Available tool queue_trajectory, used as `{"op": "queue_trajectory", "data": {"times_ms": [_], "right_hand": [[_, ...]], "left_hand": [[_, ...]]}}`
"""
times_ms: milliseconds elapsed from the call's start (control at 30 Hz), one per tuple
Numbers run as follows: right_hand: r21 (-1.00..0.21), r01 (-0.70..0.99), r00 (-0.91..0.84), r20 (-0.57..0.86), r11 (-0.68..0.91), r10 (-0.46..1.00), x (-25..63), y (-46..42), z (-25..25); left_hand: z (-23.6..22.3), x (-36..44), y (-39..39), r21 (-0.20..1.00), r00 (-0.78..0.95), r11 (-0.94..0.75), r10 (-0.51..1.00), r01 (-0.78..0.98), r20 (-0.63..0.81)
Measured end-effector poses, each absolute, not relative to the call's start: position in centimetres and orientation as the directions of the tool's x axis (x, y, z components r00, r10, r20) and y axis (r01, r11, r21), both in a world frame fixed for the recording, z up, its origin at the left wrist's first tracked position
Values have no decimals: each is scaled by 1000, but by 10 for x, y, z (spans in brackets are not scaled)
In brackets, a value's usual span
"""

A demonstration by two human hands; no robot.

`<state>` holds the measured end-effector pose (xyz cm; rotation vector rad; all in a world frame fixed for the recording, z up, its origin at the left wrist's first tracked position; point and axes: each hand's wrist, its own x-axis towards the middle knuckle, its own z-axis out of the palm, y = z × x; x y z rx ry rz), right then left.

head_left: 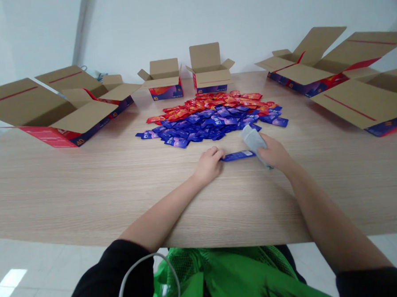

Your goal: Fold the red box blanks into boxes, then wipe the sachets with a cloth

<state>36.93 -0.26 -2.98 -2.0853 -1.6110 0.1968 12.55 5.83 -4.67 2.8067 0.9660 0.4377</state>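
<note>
Blue packet [237, 155] is right in front of you, between your hands, on the near side of the heap, and I can't tell if it's flat on the table [87, 194] or slightly lifted. Your left hand [211, 165] has its fingers curled in and closed on the packet's left end. Your right hand [274, 152] has its fingers wrapped around a folded grey cloth [253, 140], thumb on one side, and the cloth sits at the packet's right end. Can't make out whether those two actually touch tho

Just beyond your hands you've got a wide heap: blue packets [197, 130] on the near side, red packets [212, 104] behind them, a few overlapping where the colours meet. Two open boxes, a left one [165, 92] and a right one [212, 89], stand side by side behind the heap, flaps up. More open cartons [84, 121] sit off to your left, and others [365, 100] to your right, flaps spread wide. You're wearing something green [232, 277], with a pale cable [154, 254] looping near your left sleeve
</note>
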Motion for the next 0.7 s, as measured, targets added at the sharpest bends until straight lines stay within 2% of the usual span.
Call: {"op": "queue_trajectory", "data": {"times_ms": [100, 200, 267, 400, 500, 600, 667, 700], "right_hand": [[-450, 884, 226, 171, -129, 959, 362, -4, -32], [-363, 932, 66, 130, -15, 989, 346, -5, -39], [-319, 947, 22, 119, 17, 993, 337, -6, -42], [-318, 948, 49, 120, -8, 992, 338, -8, -42], [-351, 932, 140, 125, -89, 982, 342, -9, -36], [-411, 901, 263, 259, -140, 929, 331, -8, -30], [-387, 919, 226, 360, -76, 905, 313, -7, -29], [-336, 941, 159, 370, -28, 916, 302, -6, -30]], "left_hand": [[-42, 119, 52, 137, 806, -833, 553, 535, 212], [-38, 115, 47, 57, 822, -842, 537, 537, 191], [-37, 114, 40, 14, 815, -831, 549, 556, 186], [-40, 112, 18, -38, 780, -788, 600, 615, 179], [-45, 114, 3, -54, 737, -742, 650, 668, 184], [-48, 117, -6, -54, 699, -703, 690, 709, 187], [-49, 119, -8, -44, 699, -705, 692, 708, 181], [-48, 120, -8, -35, 704, -711, 687, 702, 177]]}}
